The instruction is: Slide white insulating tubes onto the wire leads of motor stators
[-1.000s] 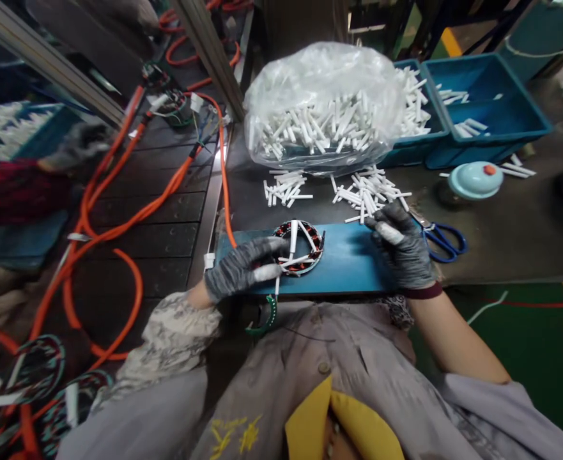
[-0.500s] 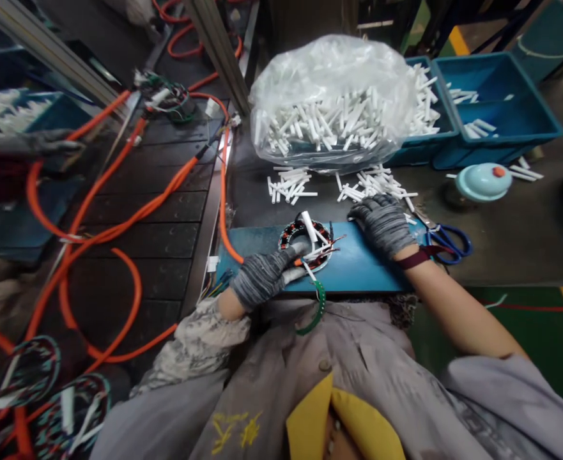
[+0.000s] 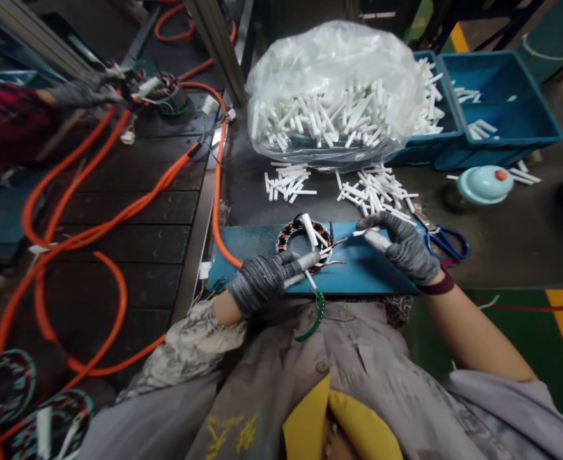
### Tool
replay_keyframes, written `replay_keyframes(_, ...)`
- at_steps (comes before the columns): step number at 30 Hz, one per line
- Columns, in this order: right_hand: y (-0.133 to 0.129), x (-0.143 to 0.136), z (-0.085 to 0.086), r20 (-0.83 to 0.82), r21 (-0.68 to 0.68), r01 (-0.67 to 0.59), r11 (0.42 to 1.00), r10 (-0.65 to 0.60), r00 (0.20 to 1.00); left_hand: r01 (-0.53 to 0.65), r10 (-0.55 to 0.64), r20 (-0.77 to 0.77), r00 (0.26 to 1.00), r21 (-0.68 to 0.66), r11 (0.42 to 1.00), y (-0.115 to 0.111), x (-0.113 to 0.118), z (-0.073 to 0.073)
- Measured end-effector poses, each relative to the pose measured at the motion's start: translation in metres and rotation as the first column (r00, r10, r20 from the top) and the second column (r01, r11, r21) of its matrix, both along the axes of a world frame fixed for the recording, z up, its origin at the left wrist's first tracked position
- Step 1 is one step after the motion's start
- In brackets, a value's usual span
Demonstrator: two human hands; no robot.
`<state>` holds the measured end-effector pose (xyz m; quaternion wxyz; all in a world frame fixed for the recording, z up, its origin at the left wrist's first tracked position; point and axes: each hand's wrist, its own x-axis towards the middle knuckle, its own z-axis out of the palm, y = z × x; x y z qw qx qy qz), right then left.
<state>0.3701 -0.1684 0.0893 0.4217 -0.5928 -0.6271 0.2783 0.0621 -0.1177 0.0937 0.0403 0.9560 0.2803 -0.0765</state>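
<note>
A ring-shaped wound coil (image 3: 288, 237) with white sleeves and thin wires lies on the blue board (image 3: 348, 275). My left hand (image 3: 271, 275), in a grey glove, is closed on the coil's wires at its lower edge. From there a green curved strip (image 3: 319, 313) hangs over the board's front edge. My right hand (image 3: 403, 246), also gloved, pinches a small white tube (image 3: 359, 233) between thumb and fingers, just right of the wire ends. Loose white tubes (image 3: 377, 188) lie in a pile behind the board.
Behind are a clear bag of tubes (image 3: 333, 89) and blue bins (image 3: 506, 96). Blue-handled scissors (image 3: 448, 246) and a light blue container (image 3: 485, 184) lie right. Orange hoses (image 3: 142, 211) cross the left side, where another person's gloved hand (image 3: 82, 89) touches a second coil (image 3: 163, 92).
My right hand has come away from the tube pile toward me and now pinches a tube. My left fingers have shifted over the wires. The other person's hand has reached the second coil.
</note>
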Motion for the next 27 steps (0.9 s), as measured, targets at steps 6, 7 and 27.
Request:
replay_keyframes(6, 0.014, 0.001, 0.001, -0.156, -0.11, -0.204, 0.973, 0.186, 0.97, 0.059, -0.054, -0.084, 0.995, 0.059, 0.997, 0.003, 0.0, 0.003)
replay_keyframes(7, 0.016, 0.002, 0.003, -0.162, -0.114, -0.251, 0.961, 0.231, 0.959, 0.073, -0.069, -0.077, 0.995, 0.062, 0.995, 0.003, 0.001, 0.005)
replay_keyframes(27, 0.03, 0.018, 0.0, -0.282, -0.23, -0.339, 0.912, 0.271, 0.92, 0.119, -0.13, 0.078, 0.988, 0.131, 0.984, 0.005, 0.005, 0.003)
